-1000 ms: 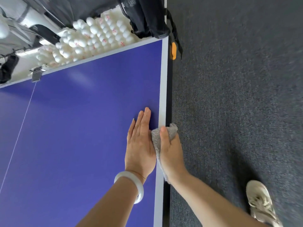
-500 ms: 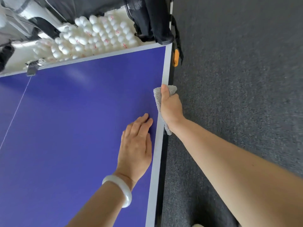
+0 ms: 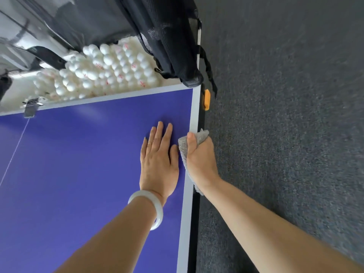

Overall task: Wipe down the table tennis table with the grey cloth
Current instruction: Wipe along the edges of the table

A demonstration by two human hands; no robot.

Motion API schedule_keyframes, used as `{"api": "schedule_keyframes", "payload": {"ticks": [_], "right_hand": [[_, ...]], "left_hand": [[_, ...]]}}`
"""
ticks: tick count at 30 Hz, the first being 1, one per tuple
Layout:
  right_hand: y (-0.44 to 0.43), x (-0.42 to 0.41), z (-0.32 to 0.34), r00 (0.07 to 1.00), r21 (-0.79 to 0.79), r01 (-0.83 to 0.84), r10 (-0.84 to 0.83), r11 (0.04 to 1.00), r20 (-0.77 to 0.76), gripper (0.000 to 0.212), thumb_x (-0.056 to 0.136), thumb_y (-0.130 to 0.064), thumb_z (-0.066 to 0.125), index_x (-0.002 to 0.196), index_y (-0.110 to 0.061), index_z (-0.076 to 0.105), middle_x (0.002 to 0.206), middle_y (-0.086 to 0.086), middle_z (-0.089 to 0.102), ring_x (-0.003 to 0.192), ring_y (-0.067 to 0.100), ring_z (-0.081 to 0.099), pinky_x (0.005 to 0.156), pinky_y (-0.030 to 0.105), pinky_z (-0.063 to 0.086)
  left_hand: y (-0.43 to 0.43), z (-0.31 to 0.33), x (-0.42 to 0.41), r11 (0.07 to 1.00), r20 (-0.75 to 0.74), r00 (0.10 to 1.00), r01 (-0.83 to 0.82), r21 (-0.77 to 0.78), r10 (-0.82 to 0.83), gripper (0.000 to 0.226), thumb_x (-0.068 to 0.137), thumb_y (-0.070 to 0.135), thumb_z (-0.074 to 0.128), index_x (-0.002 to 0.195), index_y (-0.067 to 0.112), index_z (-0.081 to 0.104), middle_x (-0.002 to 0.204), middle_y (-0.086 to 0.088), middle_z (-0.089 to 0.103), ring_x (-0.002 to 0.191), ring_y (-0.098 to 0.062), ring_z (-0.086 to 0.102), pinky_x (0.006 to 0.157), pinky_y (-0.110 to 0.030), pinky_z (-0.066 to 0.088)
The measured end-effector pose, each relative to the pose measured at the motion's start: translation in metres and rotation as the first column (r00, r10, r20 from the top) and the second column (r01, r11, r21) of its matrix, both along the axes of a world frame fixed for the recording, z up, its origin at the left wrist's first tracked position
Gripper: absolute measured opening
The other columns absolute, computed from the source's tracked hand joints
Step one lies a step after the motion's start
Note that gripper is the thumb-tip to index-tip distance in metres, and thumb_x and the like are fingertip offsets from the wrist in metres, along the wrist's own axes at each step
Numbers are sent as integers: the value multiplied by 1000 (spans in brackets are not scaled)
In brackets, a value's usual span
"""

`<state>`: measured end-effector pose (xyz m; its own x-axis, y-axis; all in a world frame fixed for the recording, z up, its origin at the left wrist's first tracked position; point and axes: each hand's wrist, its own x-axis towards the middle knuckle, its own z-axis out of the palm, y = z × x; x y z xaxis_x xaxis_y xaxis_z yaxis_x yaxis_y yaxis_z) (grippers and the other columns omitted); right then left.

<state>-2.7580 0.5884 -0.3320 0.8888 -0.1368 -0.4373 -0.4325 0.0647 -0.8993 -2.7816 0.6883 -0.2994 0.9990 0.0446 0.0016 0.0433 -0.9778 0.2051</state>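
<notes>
The blue table tennis table [image 3: 78,164] has a white border along its right side. My right hand [image 3: 201,160] grips the grey cloth [image 3: 184,152] over that right edge, thumb on top of the cloth and fingers wrapped down the side out of sight. My left hand [image 3: 159,160] lies flat on the blue surface just left of the cloth, fingers straight and together. A white bangle is on my left wrist.
A heap of white balls [image 3: 106,69] lies beyond the table's far edge. A black mesh bag [image 3: 167,42] hangs over the far right corner. An orange clip [image 3: 206,99] sits on the table's side. A metal clamp [image 3: 30,107] grips the far edge. Dark carpet [image 3: 285,134] covers the floor.
My right hand slid the cloth forward along the right edge toward the far corner, then back a little. My left hand moved forward on the surface and now lies beside the cloth.
</notes>
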Motion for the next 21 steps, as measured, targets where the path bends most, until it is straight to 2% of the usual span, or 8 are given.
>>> {"api": "schedule_keyframes", "payload": {"ticks": [4,6,7,9,12,15,18,21], "right_hand": [[-10,89,11,996,-27,4,-6,1000,-94,59,100,-49,44,135,-1,48,124,20,62,111,33,61,97,43,49],[-7,102,13,990,-42,29,-35,999,-140,57,100,-51,44,131,-3,50,119,16,65,108,31,64,88,37,50],[-5,93,14,992,-109,15,-28,994,-125,54,100,-50,45,129,-4,49,118,14,65,108,30,64,85,35,49],[2,59,15,1000,-229,-1,1,973,-1,50,101,-42,47,133,-5,43,128,11,59,120,27,58,94,37,49],[4,23,13,979,-233,-25,71,972,191,65,100,-29,51,153,-6,22,153,11,38,143,26,35,114,44,35],[-1,43,14,958,-259,-41,111,965,265,80,98,-19,56,157,-3,4,162,13,20,151,23,20,123,41,21],[-10,92,19,958,-406,-43,154,913,244,73,100,-22,54,154,4,12,159,16,24,149,24,21,123,36,17],[-14,113,20,966,-381,-48,140,923,219,66,102,-24,46,153,5,16,160,19,24,150,26,20,122,39,17]], "left_hand": [[0,0,0,1000,-11,1000,3,27,-3,60,99,40,15,157,26,23,164,7,13,152,-8,5,124,-36,5],[0,0,1,999,-10,1000,1,34,-1,63,97,43,11,157,26,22,164,7,12,152,-8,5,124,-36,5],[-1,1,0,999,-11,1000,2,35,-2,63,97,43,11,157,26,22,164,8,12,152,-7,5,124,-36,5],[-1,2,0,1000,-15,1000,3,31,-2,63,97,43,11,157,26,21,165,8,11,152,-6,3,124,-36,5],[-1,3,0,1000,-23,1000,-3,31,4,63,97,43,11,157,26,20,164,9,9,151,-3,-1,124,-35,3],[-1,3,2,999,-20,1000,0,35,1,63,97,43,10,157,26,20,164,9,9,151,-5,0,125,-35,3],[-2,4,1,999,-28,1000,0,39,2,62,97,43,10,157,27,19,164,9,9,152,-6,1,125,-35,3],[-2,3,1,999,-32,999,-1,38,2,62,97,42,10,157,28,19,164,9,9,152,-7,2,125,-35,2]]}}
